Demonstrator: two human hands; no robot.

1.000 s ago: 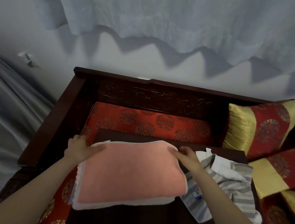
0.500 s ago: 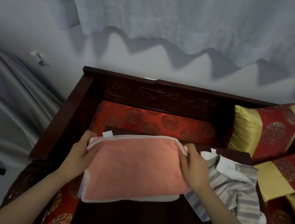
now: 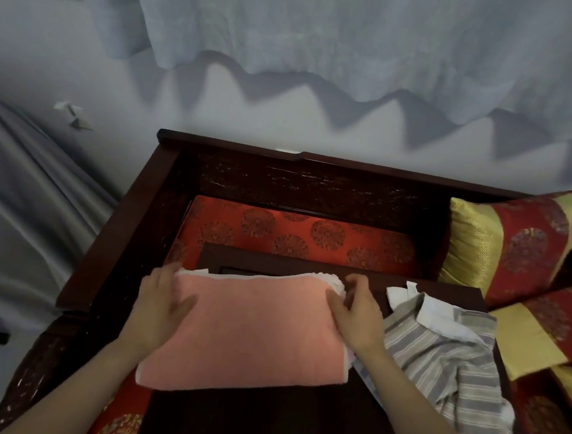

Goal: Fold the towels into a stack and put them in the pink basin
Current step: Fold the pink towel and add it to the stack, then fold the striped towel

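A pink towel with white edging lies folded on a small dark wooden table. My left hand rests flat on the towel's left end, fingers straight and thumb spread. My right hand is at the towel's right end: the thumb lies on top and the fingers curl round the far right corner, where white folded layers show. No pink basin is in view.
A crumpled grey striped shirt lies on the table right of the towel, touching my right wrist. The table stands on a red patterned bench seat with a dark wooden backrest. Red and gold cushions are piled at the right.
Both hands lifted the towel's far corners and folded it over. It now lies flatter and narrower, my left hand has opened onto it, and my right stays at the right corner.
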